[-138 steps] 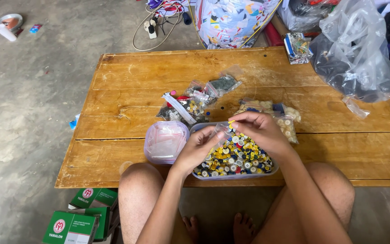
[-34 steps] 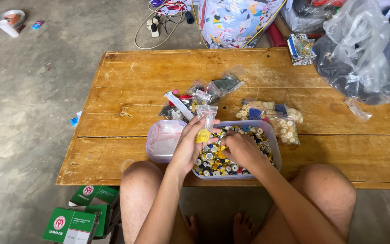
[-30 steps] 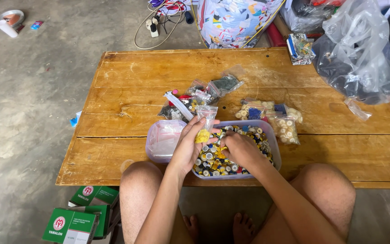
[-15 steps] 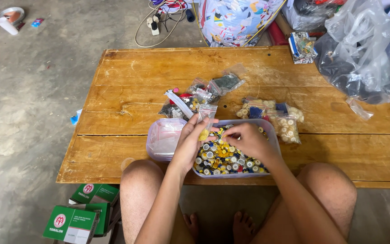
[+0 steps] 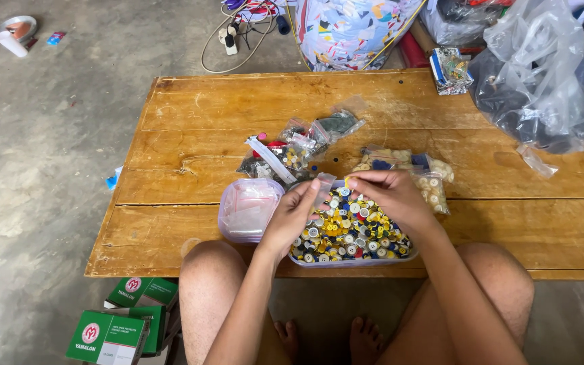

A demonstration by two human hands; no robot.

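The left hand (image 5: 290, 217) pinches a small clear bag (image 5: 324, 188) by its mouth, holding it upright just above the far edge of the tray of buttons (image 5: 351, 232), so anything dropped lands in the bag or falls back in the tray. The right hand (image 5: 388, 196) has its fingertips closed beside the bag's opening, probably on one yellow button, though it is too small to be sure. A lidded tub (image 5: 247, 209) sits just left of the tray on the wooden table (image 5: 197, 135). Half a second ago the right hand was lower, fingers in the buttons; it has since risen to the bag.
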